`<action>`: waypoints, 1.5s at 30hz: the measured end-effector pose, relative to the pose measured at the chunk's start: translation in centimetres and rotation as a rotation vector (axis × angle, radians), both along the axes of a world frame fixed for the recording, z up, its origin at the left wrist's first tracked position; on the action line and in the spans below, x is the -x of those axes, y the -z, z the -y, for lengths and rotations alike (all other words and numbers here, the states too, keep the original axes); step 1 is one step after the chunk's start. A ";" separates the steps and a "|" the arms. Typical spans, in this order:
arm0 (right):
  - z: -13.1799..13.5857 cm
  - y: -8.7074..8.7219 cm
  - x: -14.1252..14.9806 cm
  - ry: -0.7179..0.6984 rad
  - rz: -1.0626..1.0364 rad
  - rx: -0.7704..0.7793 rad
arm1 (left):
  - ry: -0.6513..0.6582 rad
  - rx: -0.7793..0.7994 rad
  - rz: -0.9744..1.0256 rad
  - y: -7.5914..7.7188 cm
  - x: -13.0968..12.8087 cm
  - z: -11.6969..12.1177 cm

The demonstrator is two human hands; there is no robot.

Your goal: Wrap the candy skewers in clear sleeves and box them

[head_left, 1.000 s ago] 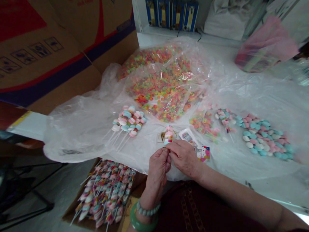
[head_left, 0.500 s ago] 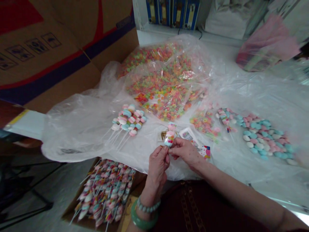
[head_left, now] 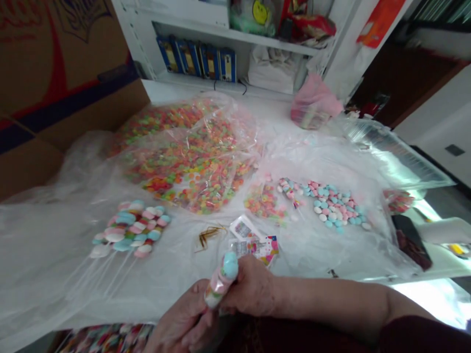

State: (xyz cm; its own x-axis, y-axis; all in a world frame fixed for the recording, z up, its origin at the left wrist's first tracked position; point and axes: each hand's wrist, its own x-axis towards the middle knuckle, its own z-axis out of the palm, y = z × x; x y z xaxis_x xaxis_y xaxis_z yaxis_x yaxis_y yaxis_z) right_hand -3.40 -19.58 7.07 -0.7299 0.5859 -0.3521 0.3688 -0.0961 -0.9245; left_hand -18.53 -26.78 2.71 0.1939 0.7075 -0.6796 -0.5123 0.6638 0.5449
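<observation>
A candy skewer of pink, white and blue pieces, apparently in clear wrap, is held low at the table's front edge. My left hand is closed around its lower end, where the stick is hidden. From the other side my right hand grips it, its fingertips partly hidden behind the candy. Just beyond lie gold twist ties, a white card and a colourful printed card. Several candy skewers rest in a bunch to the left, sticks pointing toward me.
A big clear bag of fruit-coloured candy rings covers the back. Loose pastel candies lie right on plastic sheeting. A large carton stands left. Below the front edge, a box of skewers shows. A pink bag sits far back.
The view has swung up and to the right. Both hands have come nearer my body with the candy skewer, whose top now tips to the right, with a blue piece uppermost.
</observation>
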 end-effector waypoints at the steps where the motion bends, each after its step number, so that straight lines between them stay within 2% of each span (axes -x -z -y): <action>1: 0.3 0.3 -0.1 0.034 -0.009 -0.067 | 0.111 -0.017 0.022 -0.5 0.2 -0.3; 3: 0.5 0.9 -0.5 0.003 -0.092 -0.211 | 0.280 -0.054 0.020 -1.9 0.7 -1.0; 4: 0.3 1.0 -0.8 -0.071 -0.133 -0.306 | 0.334 -0.085 -0.026 -2.6 1.0 -1.3; 7: -0.9 0.1 -1.9 -0.478 -0.212 -0.749 | 0.560 -0.197 -0.265 -4.9 1.9 -2.2; 9: -1.9 -1.3 -2.4 -0.747 -0.210 -1.066 | 0.690 -0.314 -0.547 -6.0 2.1 -2.5; 10: -2.4 -2.1 -2.4 -0.826 -0.184 -1.190 | 0.704 -0.370 -0.706 -6.4 1.9 -2.6; 11: -2.9 -2.7 -2.3 -0.847 -0.139 -1.274 | 0.691 -0.414 -0.849 -6.7 1.6 -2.7; 12: -3.3 -3.1 -2.0 -0.809 -0.087 -1.308 | 0.639 -0.443 -0.985 -6.8 1.0 -2.7; 13: -3.8 -3.3 -1.6 -0.722 -0.045 -1.283 | 0.554 -0.456 -1.117 -6.8 0.3 -2.6; 14: -4.1 -3.2 -1.0 -0.576 -0.025 -1.187 | 0.437 -0.458 -1.239 -6.7 -0.4 -2.7; 16: -4.6 -2.4 0.4 -0.204 -0.029 -0.889 | 0.108 -0.467 -1.444 -6.3 -2.1 -3.0; 17: -4.7 -1.9 1.2 -0.052 -0.043 -0.749 | -0.083 -0.472 -1.481 -5.9 -2.8 -3.2; 18: -4.7 -1.3 1.8 0.051 -0.060 -0.625 | -0.261 -0.473 -1.431 -5.6 -3.4 -3.6; 19: -4.6 -0.7 2.3 0.110 -0.082 -0.520 | -0.409 -0.460 -1.291 -5.2 -3.8 -3.9; 20: -4.5 -0.2 2.6 0.149 -0.110 -0.445 | -0.510 -0.424 -1.080 -4.8 -4.0 -4.2; 21: -4.3 0.2 2.7 0.175 -0.145 -0.401 | -0.543 -0.355 -0.827 -4.4 -4.0 -4.4; 23: -4.0 0.8 2.0 0.238 -0.222 -0.359 | -0.429 -0.156 -0.316 -3.8 -3.5 -4.2; 25: -3.9 1.3 0.8 0.198 -0.270 -0.446 | -0.189 0.009 0.032 -3.4 -2.8 -3.4; 26: -3.9 1.5 0.2 0.130 -0.283 -0.497 | -0.081 0.038 0.117 -3.2 -2.5 -2.8; 28: -3.8 2.1 -0.8 0.023 -0.280 -0.538 | 0.043 -0.023 0.135 -2.8 -1.9 -1.9; 29: -3.7 2.4 -1.1 0.031 -0.254 -0.496 | 0.090 -0.087 0.082 -2.6 -1.7 -1.6; 30: -3.5 2.7 -1.3 0.062 -0.213 -0.384 | 0.130 -0.164 -0.012 -2.4 -1.4 -1.5; 32: -3.2 3.5 -1.8 0.119 -0.119 0.040 | 0.228 -0.350 -0.298 -2.3 -0.9 -1.6; 34: -3.0 4.1 -2.6 0.033 -0.057 0.529 | 0.411 -0.539 -0.655 -2.6 -0.4 -1.9; 35: -3.0 4.3 -3.1 -0.047 -0.050 0.713 | 0.527 -0.623 -0.835 -3.0 -0.3 -2.0; 36: -3.1 4.5 -3.7 -0.123 -0.050 0.830 | 0.651 -0.692 -1.001 -3.4 -0.4 -2.2; 37: -3.1 4.5 -4.2 -0.181 -0.052 0.879 | 0.769 -0.744 -1.150 -3.8 -0.7 -2.3; 39: -3.0 4.2 -5.1 -0.232 -0.047 0.786 | 0.931 -0.821 -1.388 -4.3 -1.7 -2.5; 41: -3.1 3.3 -5.9 -0.189 0.013 0.520 | 0.958 -0.884 -1.551 -4.3 -3.1 -2.7; 43: -3.6 2.1 -7.0 -0.074 0.123 0.183 | 0.821 -0.939 -1.708 -3.8 -4.2 -2.9; 45: -4.6 0.9 -8.7 0.066 0.247 -0.137 | 0.559 -0.967 -1.862 -3.0 -4.6 -3.0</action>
